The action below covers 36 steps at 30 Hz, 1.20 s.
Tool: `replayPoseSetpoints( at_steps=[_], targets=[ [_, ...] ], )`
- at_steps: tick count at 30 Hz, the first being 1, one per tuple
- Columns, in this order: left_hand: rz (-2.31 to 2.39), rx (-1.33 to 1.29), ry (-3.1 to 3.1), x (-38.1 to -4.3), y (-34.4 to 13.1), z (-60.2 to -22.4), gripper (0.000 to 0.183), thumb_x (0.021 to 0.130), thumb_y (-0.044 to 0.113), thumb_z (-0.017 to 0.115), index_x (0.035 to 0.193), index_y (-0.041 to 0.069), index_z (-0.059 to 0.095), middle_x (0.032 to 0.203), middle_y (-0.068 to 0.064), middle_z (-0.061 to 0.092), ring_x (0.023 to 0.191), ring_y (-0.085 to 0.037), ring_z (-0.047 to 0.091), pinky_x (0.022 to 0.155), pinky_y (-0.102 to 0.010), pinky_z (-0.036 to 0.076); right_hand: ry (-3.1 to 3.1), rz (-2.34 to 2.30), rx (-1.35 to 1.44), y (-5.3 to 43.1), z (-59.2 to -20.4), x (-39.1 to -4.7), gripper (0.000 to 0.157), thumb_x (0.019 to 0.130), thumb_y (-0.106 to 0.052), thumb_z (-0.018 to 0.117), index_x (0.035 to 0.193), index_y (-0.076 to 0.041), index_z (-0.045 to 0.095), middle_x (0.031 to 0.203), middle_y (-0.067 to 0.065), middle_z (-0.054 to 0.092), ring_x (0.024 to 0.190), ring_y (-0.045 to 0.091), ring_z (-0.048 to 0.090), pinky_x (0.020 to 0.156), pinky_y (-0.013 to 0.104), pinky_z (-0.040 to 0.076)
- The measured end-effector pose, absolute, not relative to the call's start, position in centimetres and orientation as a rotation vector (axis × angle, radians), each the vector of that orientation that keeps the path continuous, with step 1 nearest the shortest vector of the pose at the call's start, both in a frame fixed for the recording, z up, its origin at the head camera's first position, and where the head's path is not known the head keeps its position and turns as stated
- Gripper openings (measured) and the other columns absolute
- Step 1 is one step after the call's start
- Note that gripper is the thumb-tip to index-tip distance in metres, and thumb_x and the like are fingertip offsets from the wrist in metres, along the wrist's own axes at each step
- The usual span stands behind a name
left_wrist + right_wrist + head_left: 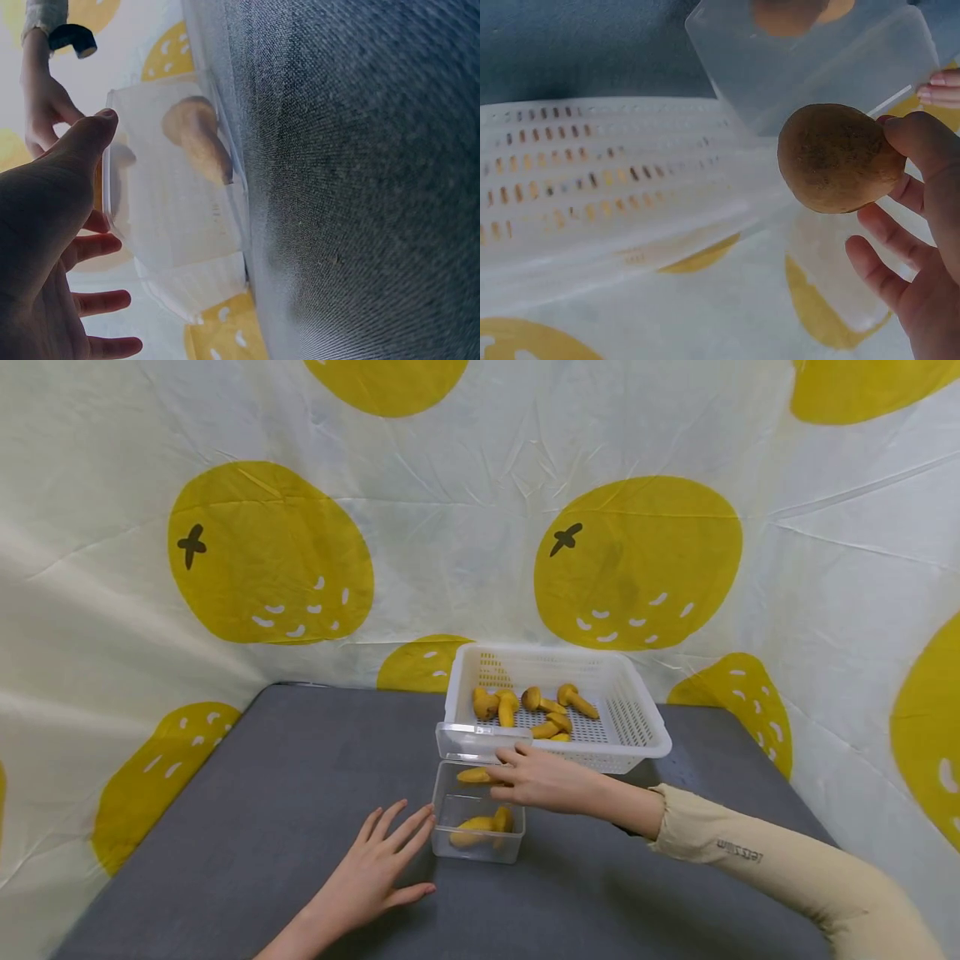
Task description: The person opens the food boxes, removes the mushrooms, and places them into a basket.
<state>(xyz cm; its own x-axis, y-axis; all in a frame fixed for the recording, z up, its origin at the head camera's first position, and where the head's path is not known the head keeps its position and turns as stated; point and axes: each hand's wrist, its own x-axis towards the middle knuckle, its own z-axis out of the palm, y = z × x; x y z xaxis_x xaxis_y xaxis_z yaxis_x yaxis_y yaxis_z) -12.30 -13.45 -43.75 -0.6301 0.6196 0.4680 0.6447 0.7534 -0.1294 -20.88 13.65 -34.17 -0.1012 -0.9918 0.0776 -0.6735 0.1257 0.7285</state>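
My right hand (pixel 547 779) pinches a yellow-brown mushroom (pixel 838 159) between thumb and fingers, its round cap facing the right wrist camera. That mushroom is over the far part of a small clear plastic box (pixel 476 852), whose hinged lid (pixel 480 742) stands up at the back. Near the front of the box lie two mushrooms (pixel 471 832). My left hand (pixel 375 870) is spread at the box's left side, fingers fairly straight, fingertips by the rim. Whether they touch it, I cannot tell.
Right behind the box stands a white perforated basket (pixel 651 737) with several mushrooms (pixel 576 702) in it. Both containers are on a dark grey tabletop (pixel 315 768). A white cloth printed with yellow fruit (pixel 270 552) hangs behind and around the table.
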Motion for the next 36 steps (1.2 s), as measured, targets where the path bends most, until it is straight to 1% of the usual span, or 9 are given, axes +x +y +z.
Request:
replayPoseSetpoints(
  at_steps=[3,6,14,20,24,27,30,34,36],
  targets=[
    [-0.074,-0.956,-2.459,-12.3,-13.4,-43.8,0.077,0.071,0.058,0.062,0.133,0.014,0.044,0.138,-0.001,0.041,0.122,-0.03,0.038,0.09,-0.052,0.037,-1.867,-0.744,1.583,14.6,-33.5,-20.6,0.003,0.088,-0.023,0.051,0.088,-0.02,0.051,0.092,-0.004,0.048,0.079,0.015,0.041,0.067,0.026,0.036],
    [-0.079,-0.956,-2.465,-12.4,-13.4,-43.7,0.077,0.071,0.058,0.062,0.132,0.014,0.044,0.138,-0.001,0.041,0.123,-0.03,0.038,0.091,-0.052,0.036,-1.903,-0.755,1.564,15.6,-32.9,-20.3,0.006,0.086,-0.022,0.054,0.091,-0.02,0.052,0.093,-0.002,0.048,0.084,0.017,0.044,0.07,0.027,0.039],
    [-0.084,-0.95,-2.463,-12.4,-13.4,-43.9,0.077,0.071,0.058,0.062,0.132,0.015,0.044,0.138,0.0,0.041,0.123,-0.029,0.037,0.091,-0.052,0.037,-1.981,-0.743,1.552,18.7,-32.2,-19.7,0.012,0.083,-0.022,0.057,0.093,-0.019,0.051,0.094,-0.001,0.048,0.087,0.019,0.044,0.066,0.028,0.035],
    [-0.073,-0.951,-2.459,-12.4,-13.4,-44.0,0.077,0.071,0.059,0.061,0.132,0.015,0.044,0.138,0.0,0.041,0.123,-0.029,0.037,0.091,-0.052,0.037,-1.97,-0.747,1.518,21.6,-31.5,-20.1,0.025,0.073,-0.015,0.067,0.094,-0.017,0.053,0.093,0.002,0.047,0.083,0.02,0.043,0.062,0.028,0.031],
    [-0.066,-0.948,-2.459,-12.4,-13.5,-43.9,0.077,0.071,0.059,0.062,0.132,0.015,0.045,0.138,0.0,0.041,0.123,-0.029,0.037,0.091,-0.052,0.037,-1.995,-0.753,1.475,23.3,-30.6,-21.0,0.03,0.069,-0.011,0.071,0.092,-0.015,0.053,0.09,0.003,0.047,0.081,0.021,0.041,0.062,0.029,0.03],
    [-0.062,-0.945,-2.457,-12.4,-13.5,-43.8,0.077,0.07,0.058,0.062,0.131,0.014,0.045,0.138,0.0,0.041,0.123,-0.029,0.037,0.091,-0.052,0.037,-2.029,-0.75,1.424,24.4,-29.8,-22.1,0.022,0.073,-0.008,0.064,0.089,-0.012,0.051,0.087,0.005,0.045,0.078,0.02,0.038,0.062,0.03,0.026],
    [-0.064,-0.948,-2.454,-12.4,-13.5,-43.7,0.077,0.07,0.058,0.062,0.131,0.014,0.045,0.138,-0.001,0.042,0.123,-0.03,0.037,0.09,-0.052,0.037,-2.058,-0.742,1.369,25.2,-29.2,-23.5,0.019,0.075,-0.005,0.059,0.092,-0.011,0.053,0.085,0.006,0.044,0.076,0.021,0.034,0.061,0.03,0.023],
    [-0.077,-0.957,-2.45,-12.4,-13.4,-43.8,0.077,0.07,0.057,0.063,0.131,0.014,0.046,0.137,-0.001,0.042,0.122,-0.031,0.038,0.09,-0.053,0.038,-2.092,-0.762,1.299,25.6,-28.7,-25.9,0.023,0.074,-0.004,0.064,0.095,-0.011,0.057,0.085,0.008,0.045,0.074,0.021,0.034,0.06,0.029,0.025],
    [-0.079,-0.959,-2.448,-12.4,-13.4,-43.8,0.077,0.07,0.057,0.063,0.131,0.014,0.046,0.137,-0.001,0.043,0.122,-0.031,0.039,0.089,-0.053,0.038,-2.134,-0.771,1.269,25.6,-28.7,-27.2,0.022,0.075,-0.003,0.064,0.094,-0.011,0.057,0.086,0.008,0.045,0.075,0.021,0.035,0.06,0.03,0.026]
  ],
)
